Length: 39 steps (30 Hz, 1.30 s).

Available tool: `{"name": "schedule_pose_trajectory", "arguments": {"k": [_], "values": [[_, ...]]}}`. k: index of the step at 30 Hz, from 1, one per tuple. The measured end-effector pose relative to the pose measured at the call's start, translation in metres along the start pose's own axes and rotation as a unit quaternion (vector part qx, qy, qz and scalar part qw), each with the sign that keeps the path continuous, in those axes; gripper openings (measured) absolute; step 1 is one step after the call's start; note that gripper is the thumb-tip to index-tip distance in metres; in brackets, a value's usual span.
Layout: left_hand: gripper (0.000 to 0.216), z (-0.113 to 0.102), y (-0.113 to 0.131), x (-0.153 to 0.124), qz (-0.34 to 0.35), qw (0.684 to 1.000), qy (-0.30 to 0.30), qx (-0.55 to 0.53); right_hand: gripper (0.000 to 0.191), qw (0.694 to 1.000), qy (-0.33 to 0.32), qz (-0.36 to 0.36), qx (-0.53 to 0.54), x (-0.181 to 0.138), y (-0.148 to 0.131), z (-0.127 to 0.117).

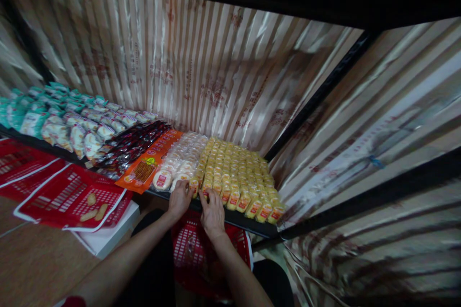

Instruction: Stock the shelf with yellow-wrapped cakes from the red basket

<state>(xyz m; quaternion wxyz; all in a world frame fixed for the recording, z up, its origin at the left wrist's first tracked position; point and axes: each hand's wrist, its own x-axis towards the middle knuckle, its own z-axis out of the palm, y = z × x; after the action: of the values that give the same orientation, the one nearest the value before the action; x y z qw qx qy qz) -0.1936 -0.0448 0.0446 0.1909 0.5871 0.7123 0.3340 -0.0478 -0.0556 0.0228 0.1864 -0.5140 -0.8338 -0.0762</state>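
Observation:
Small yellow-wrapped snack packets [234, 172] stand in tight rows on a dark shelf. At the front of their left side, my left hand [180, 199] has bent fingers closed against a yellow snack packet [194, 186]. Just to its right, my right hand [213, 215] has its fingertips pressed together on the front packets of the same rows. My fingers partly hide what they grip. Clear-wrapped white round snacks [187, 151] lie in rows left of the yellow ones, beside an orange snack bag [144, 170].
Dark-wrapped packets [135, 146], white packets [93, 144] and green packets [34, 122] fill the shelf's left. Red baskets [72, 196] stand below, one over a white box [108, 235]. Another red basket [189, 249] sits beneath my arms. Striped sheeting [216, 81] lines the back.

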Motion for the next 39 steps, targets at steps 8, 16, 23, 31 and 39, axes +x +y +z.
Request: {"name": "schedule_pose_trajectory", "arguments": {"k": [8,16,23,31,39], "values": [[0.024,0.0,0.004,0.003,0.0,1.0,-0.016,-0.001,0.06,1.0,0.017,-0.001,0.018,0.0,0.002,0.001],[0.027,0.003,0.013,0.003,-0.001,0.998,-0.032,0.053,0.058,0.999,0.019,0.004,0.04,-0.001,0.004,-0.001],[0.027,0.011,0.009,0.005,0.002,0.997,-0.029,0.068,0.06,0.998,0.027,0.003,0.056,-0.001,0.003,-0.006],[0.027,0.015,0.012,0.005,0.021,0.999,-0.01,0.047,0.057,0.997,0.027,-0.005,0.066,-0.003,0.003,-0.005],[0.01,0.014,0.011,0.0,0.022,0.999,-0.01,0.026,0.06,0.997,0.032,-0.012,0.063,-0.005,0.002,-0.003]]}}
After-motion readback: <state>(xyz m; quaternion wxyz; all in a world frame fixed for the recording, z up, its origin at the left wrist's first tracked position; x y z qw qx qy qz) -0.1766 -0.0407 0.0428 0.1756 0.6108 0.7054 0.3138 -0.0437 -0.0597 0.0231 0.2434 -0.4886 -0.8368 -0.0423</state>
